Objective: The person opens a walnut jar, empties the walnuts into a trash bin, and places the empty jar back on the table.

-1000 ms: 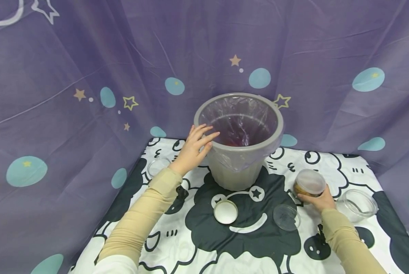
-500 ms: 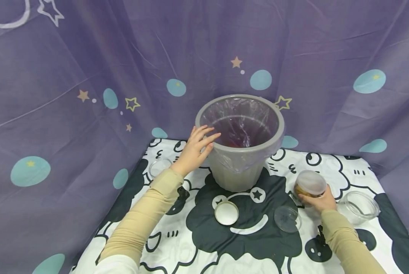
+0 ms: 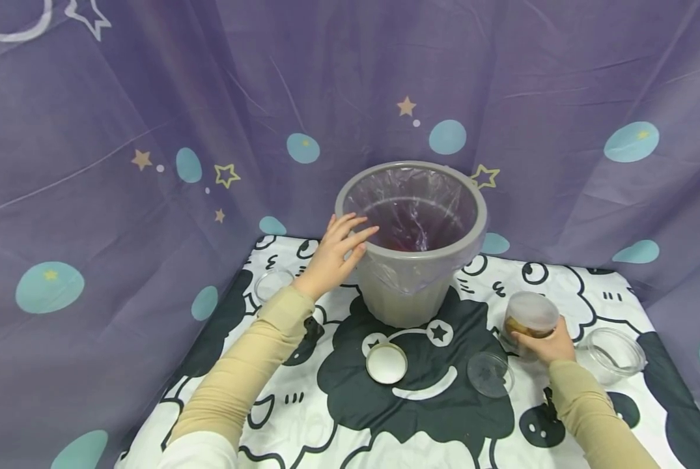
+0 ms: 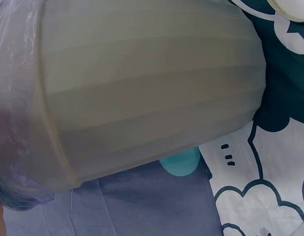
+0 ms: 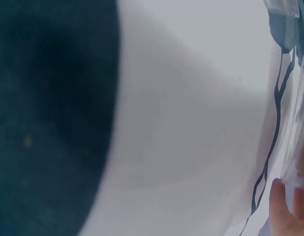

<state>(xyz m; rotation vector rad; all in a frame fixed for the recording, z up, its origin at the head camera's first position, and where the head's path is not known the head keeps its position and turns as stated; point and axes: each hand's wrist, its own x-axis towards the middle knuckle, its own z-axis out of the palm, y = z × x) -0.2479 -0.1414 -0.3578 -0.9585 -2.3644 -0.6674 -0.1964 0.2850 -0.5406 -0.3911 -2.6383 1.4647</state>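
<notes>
A grey trash bin with a clear plastic liner stands upright at the back middle. My left hand rests at its near left rim, fingers spread and mostly straight. Off to the right, my right hand grips a clear plastic tub with a frosted top and something brown inside. In the right wrist view, the fingers touch the tub's see-through wall at the right edge. Something reddish lies at the bottom of the bin.
An open clear jar stands right of the right hand. A round clear lid, a white round lid and another clear lid lie on the patterned cloth. A purple curtain hangs behind.
The tub in my right hand has tilted a little, and more of its brown contents shows low on the near side. My left hand has stayed at the bin's rim.
</notes>
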